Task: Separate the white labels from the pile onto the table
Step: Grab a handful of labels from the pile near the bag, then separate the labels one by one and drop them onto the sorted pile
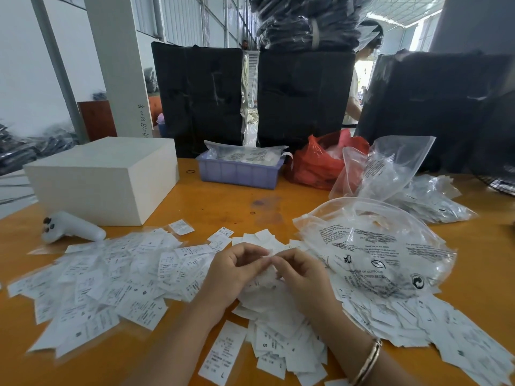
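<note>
Fingers pinching label, labels in tray

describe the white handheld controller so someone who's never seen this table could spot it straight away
Start at the big white box on the left of the orange table. Just in front of its near left corner lies the controller, at the far edge of the spread labels. Unlike the flat paper around it, it is a rounded plastic grip with dark buttons at one end.

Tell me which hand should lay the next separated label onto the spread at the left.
Probably the left hand: it sits beside the spread of white printed labels on the orange table, while the right hand is nearer the clear printed plastic bag.
</note>
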Demonstrator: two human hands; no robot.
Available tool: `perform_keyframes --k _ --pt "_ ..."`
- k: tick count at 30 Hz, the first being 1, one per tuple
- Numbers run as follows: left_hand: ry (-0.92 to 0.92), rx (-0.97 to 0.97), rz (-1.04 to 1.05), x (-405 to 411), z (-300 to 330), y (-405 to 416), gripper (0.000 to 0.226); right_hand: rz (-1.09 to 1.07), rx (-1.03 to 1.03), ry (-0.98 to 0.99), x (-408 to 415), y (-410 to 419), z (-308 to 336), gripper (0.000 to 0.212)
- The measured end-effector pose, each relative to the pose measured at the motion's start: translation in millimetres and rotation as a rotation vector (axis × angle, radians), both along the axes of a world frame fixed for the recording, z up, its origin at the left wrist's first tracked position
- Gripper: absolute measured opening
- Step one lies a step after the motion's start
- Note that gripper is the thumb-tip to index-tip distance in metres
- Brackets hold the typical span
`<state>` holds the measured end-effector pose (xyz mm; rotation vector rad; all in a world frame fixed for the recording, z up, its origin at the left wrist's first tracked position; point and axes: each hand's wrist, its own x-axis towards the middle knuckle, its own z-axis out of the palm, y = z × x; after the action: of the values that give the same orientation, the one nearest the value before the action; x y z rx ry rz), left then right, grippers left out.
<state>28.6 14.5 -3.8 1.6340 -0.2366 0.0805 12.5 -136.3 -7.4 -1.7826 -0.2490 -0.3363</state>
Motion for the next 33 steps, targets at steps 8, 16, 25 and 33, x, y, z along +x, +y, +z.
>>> perform_keyframes --k 8,16,25,33 --pt "-0.083 0.103 0.160 3.2 0.9 5.9 0.013 0.022 -0.209 -0.068 -0.2 -2.6 9.0 0.024" --pt "-0.296 0.600 0.610 8.3 -3.5 30.1 0.033 -0.524 -0.372 -0.221 42.0 -74.4 41.9 0.025" --pt "-0.198 1.106 0.813 9.2 -5.9 38.7 0.040 -0.570 -0.956 0.364 72.5 -132.3 20.5 0.032" --pt "-0.667 0.902 0.441 5.8 -9.7 15.5 0.027 -0.595 -0.885 0.349 75.7 -129.8 23.6 0.016"
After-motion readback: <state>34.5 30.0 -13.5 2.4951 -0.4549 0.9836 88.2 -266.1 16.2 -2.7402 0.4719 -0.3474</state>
